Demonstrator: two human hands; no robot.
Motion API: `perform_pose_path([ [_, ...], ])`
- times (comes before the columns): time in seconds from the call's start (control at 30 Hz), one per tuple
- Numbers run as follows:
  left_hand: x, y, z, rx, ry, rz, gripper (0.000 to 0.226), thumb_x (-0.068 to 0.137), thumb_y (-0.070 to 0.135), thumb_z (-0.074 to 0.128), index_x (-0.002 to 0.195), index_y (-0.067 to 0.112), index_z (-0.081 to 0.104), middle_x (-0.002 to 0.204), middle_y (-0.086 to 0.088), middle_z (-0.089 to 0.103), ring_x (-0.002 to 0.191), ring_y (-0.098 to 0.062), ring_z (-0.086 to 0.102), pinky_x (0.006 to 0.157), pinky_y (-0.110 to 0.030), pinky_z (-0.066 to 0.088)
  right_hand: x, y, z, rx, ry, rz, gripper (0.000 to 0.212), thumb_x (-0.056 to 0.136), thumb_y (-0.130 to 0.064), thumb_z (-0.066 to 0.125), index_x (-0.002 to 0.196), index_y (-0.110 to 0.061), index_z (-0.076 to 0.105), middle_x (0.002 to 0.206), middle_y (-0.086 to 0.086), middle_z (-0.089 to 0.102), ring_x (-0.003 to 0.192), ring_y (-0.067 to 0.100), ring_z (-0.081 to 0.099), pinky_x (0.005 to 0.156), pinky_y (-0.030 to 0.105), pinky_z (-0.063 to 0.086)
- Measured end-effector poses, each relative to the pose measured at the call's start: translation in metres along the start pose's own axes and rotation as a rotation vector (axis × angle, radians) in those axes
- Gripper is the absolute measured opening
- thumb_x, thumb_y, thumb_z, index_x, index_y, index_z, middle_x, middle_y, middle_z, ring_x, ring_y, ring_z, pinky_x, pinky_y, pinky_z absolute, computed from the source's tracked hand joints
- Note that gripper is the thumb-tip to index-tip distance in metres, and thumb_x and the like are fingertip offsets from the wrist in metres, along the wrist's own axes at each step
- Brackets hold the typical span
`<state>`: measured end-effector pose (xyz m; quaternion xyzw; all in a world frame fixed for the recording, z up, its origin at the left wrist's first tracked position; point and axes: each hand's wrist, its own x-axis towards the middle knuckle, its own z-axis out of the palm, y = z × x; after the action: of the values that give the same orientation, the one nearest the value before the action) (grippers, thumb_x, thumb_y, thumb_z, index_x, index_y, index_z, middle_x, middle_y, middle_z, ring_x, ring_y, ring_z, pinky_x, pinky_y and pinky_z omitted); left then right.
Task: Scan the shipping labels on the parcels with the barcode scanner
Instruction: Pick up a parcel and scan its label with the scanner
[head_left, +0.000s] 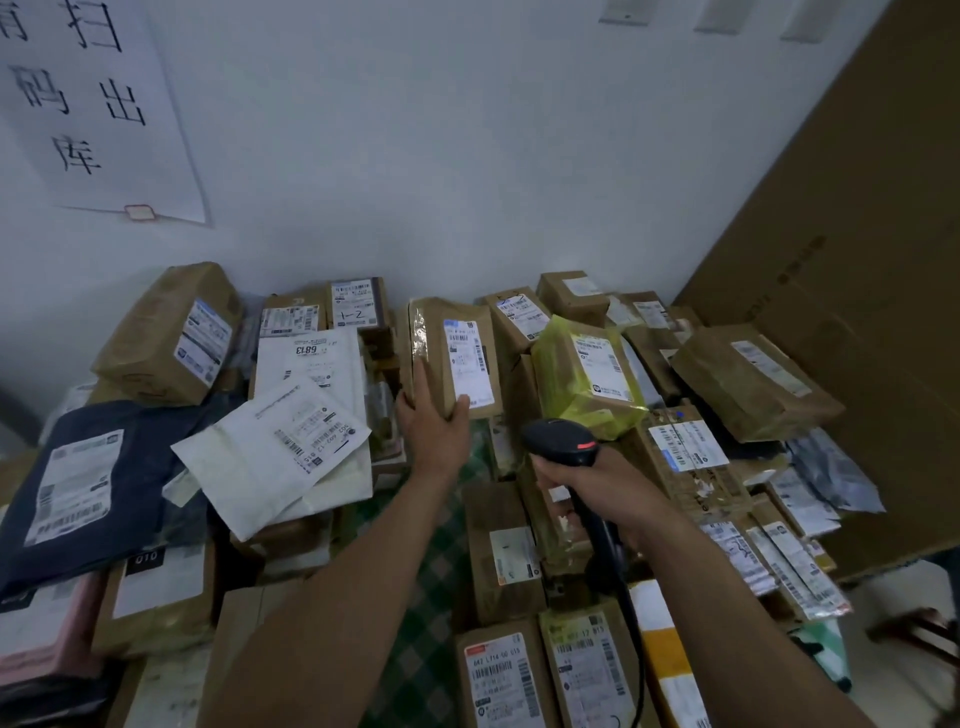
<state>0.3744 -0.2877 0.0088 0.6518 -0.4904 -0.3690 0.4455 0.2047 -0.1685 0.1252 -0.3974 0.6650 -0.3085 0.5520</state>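
At the bottom centre of the frame, labelled cartons (503, 675) lie side by side. Just above them the right hand (597, 493) is wrapped around the handle of a black barcode scanner (563, 442), whose head points up-frame. Left of it, the left hand (434, 423) grips the lower end of a brown parcel (441, 348), thumb against its shipping label (467, 361), tilting it up at centre frame. A yellow-taped parcel (563, 384) lies beside it. A paper sign (93, 104) hangs on the wall, upper left.
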Motion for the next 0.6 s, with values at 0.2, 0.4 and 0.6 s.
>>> perform_pose_path([
  [0.2,0.077,0.007,0.051,-0.002,-0.045,-0.263,0.084,0.102,0.029,0.062,0.161,0.048,0.005,0.168,-0.016,0.006,0.151,-0.046,0.018,0.12,-0.061,0.027,0.058,-0.002,-0.004,-0.016,-0.028,0.058,0.025,0.091,-0.035,0.077,0.115,-0.031,0.068,0.101,-0.001,0.077,0.071,0.008,0.071,0.061,0.024,0.054],
  [0.4,0.147,-0.03,0.097,-0.036,-0.074,-0.461,0.083,0.101,0.033,0.06,0.16,0.05,0.006,0.165,-0.018,0.02,0.146,-0.046,0.032,0.119,-0.062,0.031,0.106,0.003,-0.001,-0.127,-0.019,0.078,0.018,0.087,-0.04,0.08,0.104,-0.038,0.072,0.097,-0.004,0.079,0.084,0.018,0.076,0.078,0.037,0.063],
  [0.6,0.178,-0.056,0.115,-0.082,-0.107,-0.446,0.048,0.105,0.019,0.052,0.152,0.016,0.047,0.148,-0.012,0.055,0.133,-0.033,0.056,0.112,-0.044,0.046,0.125,0.002,0.005,-0.155,-0.068,0.085,0.009,0.091,-0.037,0.076,0.091,-0.04,0.068,0.098,-0.003,0.078,0.078,0.018,0.077,0.071,0.029,0.061],
])
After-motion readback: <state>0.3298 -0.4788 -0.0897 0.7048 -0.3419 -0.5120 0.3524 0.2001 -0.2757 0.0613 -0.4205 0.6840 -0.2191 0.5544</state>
